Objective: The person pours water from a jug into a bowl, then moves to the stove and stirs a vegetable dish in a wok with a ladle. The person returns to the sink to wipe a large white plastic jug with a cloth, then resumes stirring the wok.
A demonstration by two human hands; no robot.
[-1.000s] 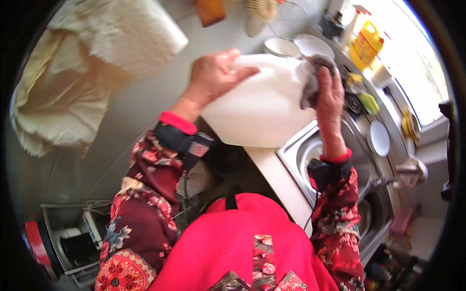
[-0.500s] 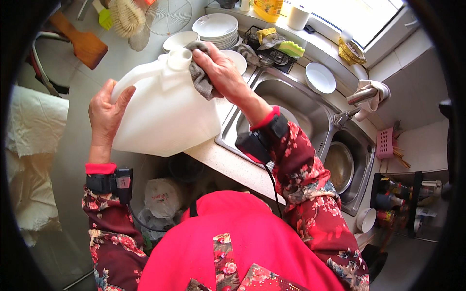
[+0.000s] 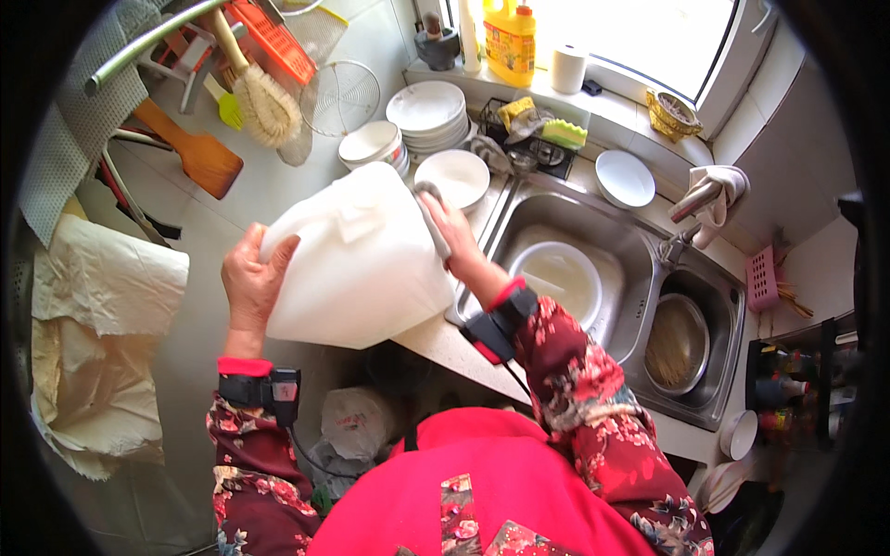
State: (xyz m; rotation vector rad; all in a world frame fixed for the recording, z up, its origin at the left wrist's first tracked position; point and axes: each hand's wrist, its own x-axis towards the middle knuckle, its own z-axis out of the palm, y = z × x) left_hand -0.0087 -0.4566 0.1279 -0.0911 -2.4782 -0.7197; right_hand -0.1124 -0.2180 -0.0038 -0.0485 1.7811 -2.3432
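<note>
A large white plastic jug point(image 3: 357, 259) lies tilted over the counter edge beside the sink. My left hand point(image 3: 252, 283) grips its bottom end on the left. My right hand point(image 3: 456, 232) presses a grey cloth point(image 3: 431, 213) against the jug's upper right side. Both forearms wear red floral sleeves with black wrist bands.
A steel double sink point(image 3: 593, 278) on the right holds a white bowl point(image 3: 561, 273) and a metal pot point(image 3: 677, 343). Stacked white plates point(image 3: 426, 111) and bowls stand behind the jug. A brush point(image 3: 264, 102), a wooden spatula point(image 3: 199, 153) and a yellow bottle point(image 3: 510, 42) are further back.
The view has swung so the sink lies further right. My right hand with the cloth has slid from the jug's neck down its side. My left hand still holds the base.
</note>
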